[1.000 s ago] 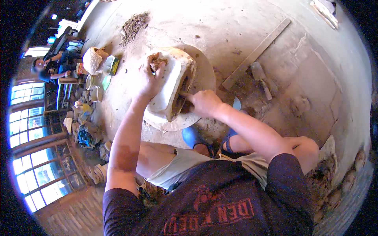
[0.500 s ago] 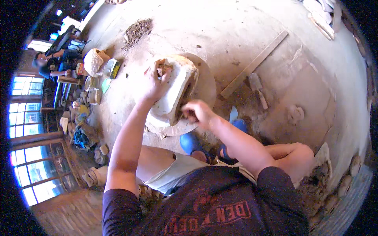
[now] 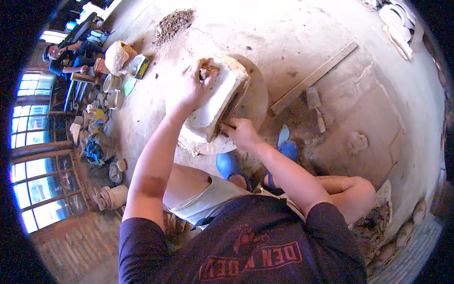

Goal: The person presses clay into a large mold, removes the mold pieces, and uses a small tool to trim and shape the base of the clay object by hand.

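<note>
A white, block-like plaster mould point(image 3: 201, 120) lies tilted on a round, pale turntable point(image 3: 257, 85) on the floor before me. Brown clay point(image 3: 231, 106) lines the hollow along its right side. My left hand point(image 3: 201, 90) rests at the mould's far left, its fingers curled round a lump of brown clay point(image 3: 208, 72). At the near right end of the hollow, my right hand point(image 3: 242, 134) has thumb and forefinger pinched against the clay edge. Whatever lies between those fingertips is too small to make out.
To the right lie a long wooden strip point(image 3: 314, 78) and a wood-handled trowel-like tool point(image 3: 315, 106). Crumbled clay point(image 3: 172, 26) is heaped at the far left. Pots, a plastic tub point(image 3: 138, 66) and bags line the left. Another person point(image 3: 71, 59) sits there. My blue shoes point(image 3: 228, 164) are close by.
My right hand has gone from a blurred, curled pose beside the mould to a steady pinch at its clay edge. The left hand keeps its grip. The whole view has shifted slightly.
</note>
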Tool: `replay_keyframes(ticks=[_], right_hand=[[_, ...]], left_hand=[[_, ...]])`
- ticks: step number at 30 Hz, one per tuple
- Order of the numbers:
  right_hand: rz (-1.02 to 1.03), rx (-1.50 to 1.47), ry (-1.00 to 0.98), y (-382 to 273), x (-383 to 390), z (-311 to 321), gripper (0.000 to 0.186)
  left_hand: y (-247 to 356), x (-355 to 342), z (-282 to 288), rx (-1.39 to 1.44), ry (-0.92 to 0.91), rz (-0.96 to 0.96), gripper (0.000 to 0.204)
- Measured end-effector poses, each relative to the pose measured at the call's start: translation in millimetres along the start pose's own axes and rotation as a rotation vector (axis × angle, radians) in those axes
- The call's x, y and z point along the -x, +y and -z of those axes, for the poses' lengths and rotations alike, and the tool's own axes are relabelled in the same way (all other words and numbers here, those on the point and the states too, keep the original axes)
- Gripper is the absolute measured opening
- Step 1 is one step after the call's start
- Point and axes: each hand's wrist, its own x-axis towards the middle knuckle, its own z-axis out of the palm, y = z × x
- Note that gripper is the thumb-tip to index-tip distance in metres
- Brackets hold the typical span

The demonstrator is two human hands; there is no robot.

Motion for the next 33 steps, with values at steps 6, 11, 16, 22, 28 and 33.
replay_keyframes(ticks=[6, 11, 16, 22, 28, 33], right_hand=[[0.416, 0.647, -0.147, -5, -7, 24, 0.025], [0.296, 0.695, -0.198, -20, -12, 45, 0.039], [0.133, 0.474, -0.305, -18, 2, 17, 0.047], [0.094, 0.39, 0.158, -10, -15, 53, 0.026], [0.077, 0.857, -0.025, -24, -19, 48, 0.028], [0.024, 0.83, -0.168, -35, 10, 16, 0.034]], left_hand=[[10, -6, 16, 0.043, -0.128, 0.082, 0.042], [11, -5, 19, 0.041, -0.096, 0.035, 0.04], [7, -4, 9, 0.048, -0.092, 0.086, 0.04], [2, 1, 1, 0.022, -0.086, 0.171, 0.039], [3, 6, -9, 0.081, -0.014, 0.155, 0.039], [-21, 11, -24, 0.059, 0.07, 0.124, 0.029]])
